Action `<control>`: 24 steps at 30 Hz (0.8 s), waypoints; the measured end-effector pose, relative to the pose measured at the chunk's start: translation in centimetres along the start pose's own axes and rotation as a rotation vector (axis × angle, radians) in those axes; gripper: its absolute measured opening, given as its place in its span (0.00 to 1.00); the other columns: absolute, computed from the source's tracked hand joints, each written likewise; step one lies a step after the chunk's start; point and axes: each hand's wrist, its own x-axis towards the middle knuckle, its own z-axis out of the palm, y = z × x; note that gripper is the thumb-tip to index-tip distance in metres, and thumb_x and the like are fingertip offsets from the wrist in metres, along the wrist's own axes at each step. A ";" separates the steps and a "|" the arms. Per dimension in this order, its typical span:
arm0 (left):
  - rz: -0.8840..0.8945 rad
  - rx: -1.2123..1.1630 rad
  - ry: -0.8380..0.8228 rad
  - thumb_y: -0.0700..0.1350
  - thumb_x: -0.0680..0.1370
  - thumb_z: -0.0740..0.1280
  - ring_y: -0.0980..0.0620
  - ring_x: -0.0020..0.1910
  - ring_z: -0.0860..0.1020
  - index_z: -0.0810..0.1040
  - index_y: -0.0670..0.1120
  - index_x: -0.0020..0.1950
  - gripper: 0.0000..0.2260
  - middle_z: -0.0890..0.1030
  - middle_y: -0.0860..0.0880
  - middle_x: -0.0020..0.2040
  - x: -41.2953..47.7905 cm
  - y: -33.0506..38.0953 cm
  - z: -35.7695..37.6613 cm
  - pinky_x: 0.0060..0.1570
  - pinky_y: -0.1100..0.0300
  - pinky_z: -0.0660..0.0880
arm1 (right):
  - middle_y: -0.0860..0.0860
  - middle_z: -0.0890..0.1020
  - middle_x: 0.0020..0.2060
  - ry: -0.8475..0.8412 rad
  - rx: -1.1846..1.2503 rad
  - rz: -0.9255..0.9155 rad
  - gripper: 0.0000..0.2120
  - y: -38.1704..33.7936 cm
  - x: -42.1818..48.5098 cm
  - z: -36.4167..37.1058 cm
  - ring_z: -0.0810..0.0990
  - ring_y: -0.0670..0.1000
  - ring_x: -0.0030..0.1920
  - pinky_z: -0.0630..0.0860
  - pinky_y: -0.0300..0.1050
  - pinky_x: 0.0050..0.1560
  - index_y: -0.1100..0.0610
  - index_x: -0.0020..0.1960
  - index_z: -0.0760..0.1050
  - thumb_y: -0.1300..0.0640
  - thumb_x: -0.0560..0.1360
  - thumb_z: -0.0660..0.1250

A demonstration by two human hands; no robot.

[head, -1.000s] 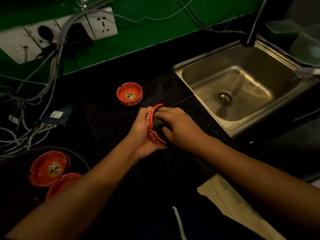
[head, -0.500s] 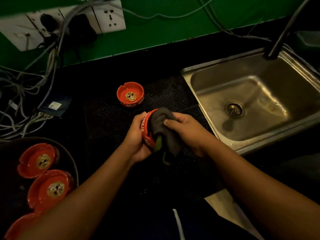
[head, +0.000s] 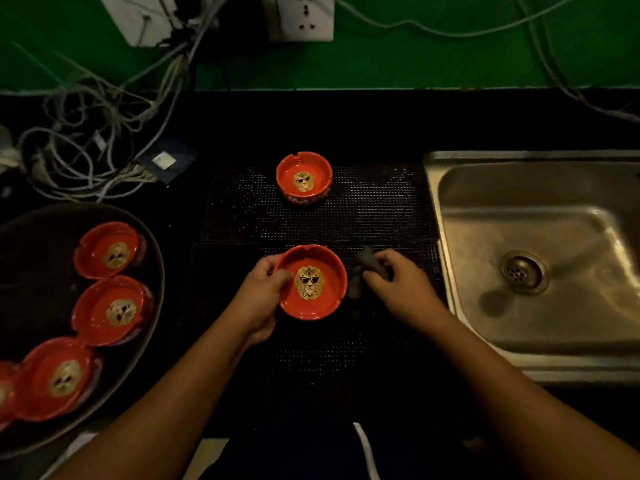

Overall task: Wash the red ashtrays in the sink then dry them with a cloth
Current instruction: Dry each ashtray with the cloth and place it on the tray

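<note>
Left hand (head: 258, 299) grip closed on near-left rim of red ashtray (head: 311, 282), bowl up, over black mat (head: 374, 209) on bench. Right hand (head: 398, 282) grip bunched round dark cloth (head: 367, 263), just beside rim. Probably drying done here. Set down flat near finished ashtray (head: 304, 177), apart from tray (head: 152, 271) stock. Keep cloth clear of sink (head: 450, 188).

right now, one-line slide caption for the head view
Left hand holds a red lion-print ashtray on the black mat; right hand grips a dark cloth beside it.
</note>
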 end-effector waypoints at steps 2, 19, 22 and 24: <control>0.055 0.032 0.095 0.37 0.80 0.59 0.51 0.44 0.79 0.72 0.48 0.57 0.09 0.79 0.47 0.51 -0.4 0.0 -0.6 0.34 0.62 0.75 | 0.44 0.80 0.42 -0.052 -0.090 -0.022 0.07 -0.4 0.5 0.8 0.78 0.46 0.44 0.71 0.40 0.45 0.48 0.51 0.76 0.54 0.74 0.68; 0.327 0.450 0.666 0.47 0.78 0.65 0.49 0.46 0.80 0.77 0.50 0.50 0.03 0.80 0.51 0.44 -3.0 2.0 -24.2 0.49 0.51 0.77 | 0.43 0.80 0.40 -0.423 -0.062 -0.347 0.09 -15.8 0.8 16.4 0.79 0.40 0.37 0.73 0.30 0.34 0.44 0.52 0.76 0.56 0.76 0.66; 0.308 0.487 0.750 0.48 0.78 0.65 0.52 0.45 0.79 0.76 0.51 0.49 0.03 0.80 0.53 0.44 -3.5 2.1 -29.9 0.46 0.54 0.77 | 0.45 0.81 0.41 -0.437 -0.017 -0.379 0.07 -19.3 0.2 20.6 0.79 0.40 0.38 0.73 0.30 0.35 0.46 0.52 0.77 0.55 0.75 0.67; 0.310 0.458 0.820 0.48 0.79 0.65 0.51 0.44 0.80 0.77 0.49 0.50 0.04 0.80 0.50 0.44 -3.8 1.8 -33.7 0.45 0.54 0.77 | 0.45 0.81 0.41 -0.454 -0.011 -0.388 0.08 -21.5 0.0 23.2 0.79 0.39 0.38 0.72 0.28 0.35 0.47 0.53 0.77 0.56 0.75 0.68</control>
